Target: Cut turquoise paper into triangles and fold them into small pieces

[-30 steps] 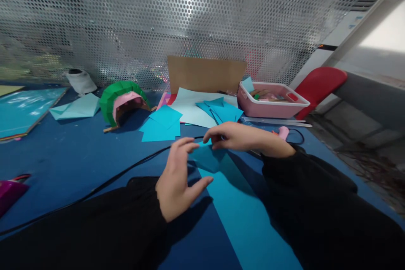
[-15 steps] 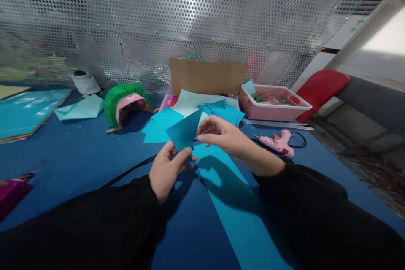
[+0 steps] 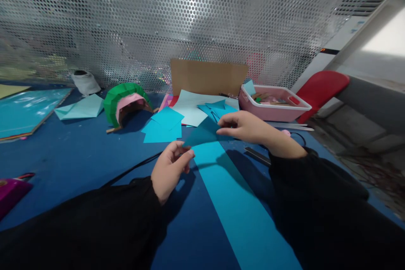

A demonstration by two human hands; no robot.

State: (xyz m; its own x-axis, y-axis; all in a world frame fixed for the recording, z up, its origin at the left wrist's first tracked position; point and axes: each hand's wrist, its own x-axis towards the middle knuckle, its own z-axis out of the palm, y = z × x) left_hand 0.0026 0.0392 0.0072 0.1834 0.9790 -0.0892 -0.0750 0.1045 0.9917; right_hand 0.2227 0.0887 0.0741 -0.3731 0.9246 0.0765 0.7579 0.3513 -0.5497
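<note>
Both my left hand [image 3: 171, 169] and right hand [image 3: 249, 130], nearly closed, pinch a blue paper piece [image 3: 205, 133] mid-frame; loose blue squares [image 3: 162, 136] left of centre look already cut, the long blue strip [image 3: 236, 196] lower-centre undivided.

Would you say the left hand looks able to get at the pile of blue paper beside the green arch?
Probably yes: the pile lies just beyond the left hand with nothing tall between, though it would likely have to let go of the blue paper piece at its fingertips first.
</note>
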